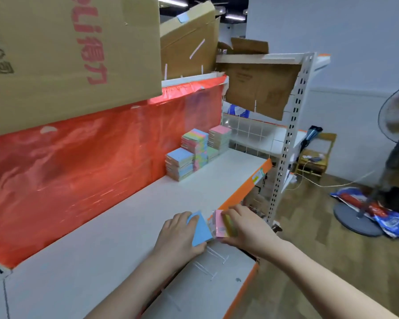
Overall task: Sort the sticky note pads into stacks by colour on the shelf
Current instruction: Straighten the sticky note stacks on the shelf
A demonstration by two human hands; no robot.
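Observation:
My left hand [175, 236] grips a blue sticky note pad [200, 231] just above the white shelf [115, 229], near its orange front edge. Right beside it, my right hand [244, 229] holds a small bunch of pads, pink [218, 223] and yellow [228, 223], over the shelf edge. Farther back on the shelf, against the red sheet, stand three stacks: a blue-topped one [179, 165], a taller multicoloured one [195, 147], and a pink-topped one [219, 139].
A red plastic sheet [83, 162] covers the shelf's back. Large cardboard boxes [62, 54] overhang from the shelf above. To the right are a perforated upright [286, 143], a floor fan [359, 217], bags on the wooden floor and a small wooden chair [316, 157].

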